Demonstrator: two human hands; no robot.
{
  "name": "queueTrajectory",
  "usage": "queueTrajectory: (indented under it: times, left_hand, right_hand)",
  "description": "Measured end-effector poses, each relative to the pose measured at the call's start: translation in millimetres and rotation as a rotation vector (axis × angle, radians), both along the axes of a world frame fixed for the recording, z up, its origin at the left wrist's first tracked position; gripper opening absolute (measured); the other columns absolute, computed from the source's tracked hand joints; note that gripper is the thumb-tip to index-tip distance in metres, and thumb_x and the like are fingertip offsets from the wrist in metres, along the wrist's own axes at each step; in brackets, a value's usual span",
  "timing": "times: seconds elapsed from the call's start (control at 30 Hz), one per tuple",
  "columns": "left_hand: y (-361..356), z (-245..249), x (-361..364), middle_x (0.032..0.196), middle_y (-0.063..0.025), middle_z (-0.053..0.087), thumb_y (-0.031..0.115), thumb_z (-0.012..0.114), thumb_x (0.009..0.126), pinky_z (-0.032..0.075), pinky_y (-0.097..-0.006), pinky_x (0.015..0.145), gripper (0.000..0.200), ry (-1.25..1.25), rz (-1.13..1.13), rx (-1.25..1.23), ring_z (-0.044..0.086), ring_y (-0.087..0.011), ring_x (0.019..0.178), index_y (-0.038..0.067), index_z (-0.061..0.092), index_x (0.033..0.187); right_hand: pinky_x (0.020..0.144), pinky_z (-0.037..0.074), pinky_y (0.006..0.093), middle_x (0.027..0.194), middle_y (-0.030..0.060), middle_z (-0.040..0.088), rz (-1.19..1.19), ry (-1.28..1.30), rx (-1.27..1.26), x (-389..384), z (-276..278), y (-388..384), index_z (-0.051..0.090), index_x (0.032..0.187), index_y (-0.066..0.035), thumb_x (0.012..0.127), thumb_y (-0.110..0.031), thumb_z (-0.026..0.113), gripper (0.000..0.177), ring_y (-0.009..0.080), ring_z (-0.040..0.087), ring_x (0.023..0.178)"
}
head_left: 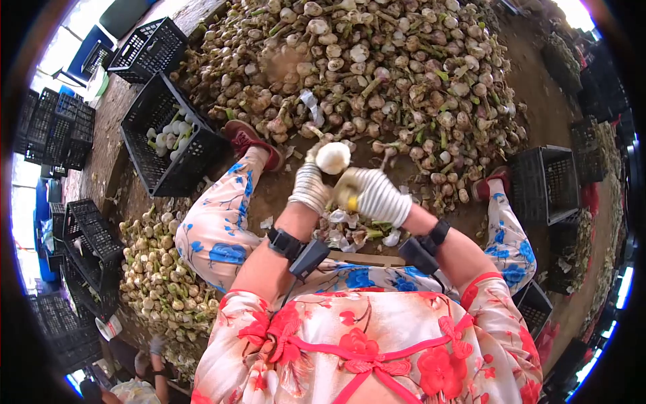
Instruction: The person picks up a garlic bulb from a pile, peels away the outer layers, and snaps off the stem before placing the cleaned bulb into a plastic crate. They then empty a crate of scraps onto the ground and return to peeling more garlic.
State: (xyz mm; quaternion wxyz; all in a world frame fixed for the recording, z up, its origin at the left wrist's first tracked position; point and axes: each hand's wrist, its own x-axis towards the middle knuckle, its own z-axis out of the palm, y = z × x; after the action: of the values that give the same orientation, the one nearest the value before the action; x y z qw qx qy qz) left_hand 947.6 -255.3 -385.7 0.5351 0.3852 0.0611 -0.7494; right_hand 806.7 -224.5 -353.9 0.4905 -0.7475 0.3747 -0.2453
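A whitish garlic bulb (333, 158) sits in the fingers of my left hand (310, 184), which wears a striped, soiled work glove. Close beside it on the right, my gloved right hand (377, 195) is closed, and a small yellow thing (352, 203) shows at its fingers. Most of that yellow thing is hidden in the grip, so its kind does not show. Beneath my hands lie garlic peels and cut stems (350, 232). Just beyond them begins a large heap of untrimmed garlic (377, 87).
A black crate (158, 168) with white garlic bulbs (176, 135) stands at my left. Another black crate (548, 185) stands at right. A second garlic pile (158, 269) lies by my left leg. Stacked crates (64, 128) line the far left. A co-worker's gloved hand (157, 345) shows at lower left.
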Motion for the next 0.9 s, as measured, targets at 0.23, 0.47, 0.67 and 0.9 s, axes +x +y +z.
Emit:
queueTrajectory:
  times: [0.23,0.47,0.67,0.9]
  left_hand:
    - [-30.6,57.7,151.2,0.086,-0.0148,0.059,0.037,0.055,0.077,0.051,-0.0449,0.072,0.043,0.077,0.754,-0.445,0.058,-0.0308,0.077,0.0,0.052,0.099]
    - [-45.9,-4.1,94.6,0.07,-0.0039,0.06,0.011,0.058,0.078,0.049,-0.0323,0.057,0.004,-0.065,0.428,-0.201,0.057,-0.0171,0.06,0.007,0.057,0.08]
    - [-31.4,-49.2,18.8,0.064,-0.0021,0.051,0.014,0.058,0.079,0.048,-0.0335,0.044,0.025,-0.399,-0.111,-0.006,0.048,-0.0141,0.042,0.005,0.055,0.101]
    - [-19.7,-105.3,1.9,0.124,-0.011,0.045,0.011,0.072,0.069,0.04,-0.0307,0.091,0.072,-1.142,-0.628,-0.604,0.044,-0.0169,0.111,0.006,0.034,0.13]
  right_hand:
    - [0.07,0.047,0.0341,0.078,0.0177,0.062,-0.083,0.469,0.168,-60.0,-90.2,-19.6,0.062,0.088,-0.003,0.076,-0.034,0.058,0.033,0.0319,0.059,0.072]
    - [0.082,0.043,0.0406,0.117,0.0195,0.048,-0.439,0.869,0.064,-111.3,-149.6,-87.0,0.046,0.117,-0.008,0.078,-0.024,0.052,0.042,0.0348,0.051,0.099]
    - [0.076,0.045,0.035,0.111,0.0166,0.053,-0.446,0.84,0.118,-110.4,-224.4,-135.2,0.047,0.117,-0.006,0.085,-0.014,0.044,0.034,0.0278,0.053,0.095]
    - [0.068,0.048,0.029,0.089,0.0103,0.063,-0.213,0.082,0.412,-77.8,-120.2,-117.2,0.059,0.098,0.0,0.076,-0.015,0.063,0.027,0.019,0.06,0.077]
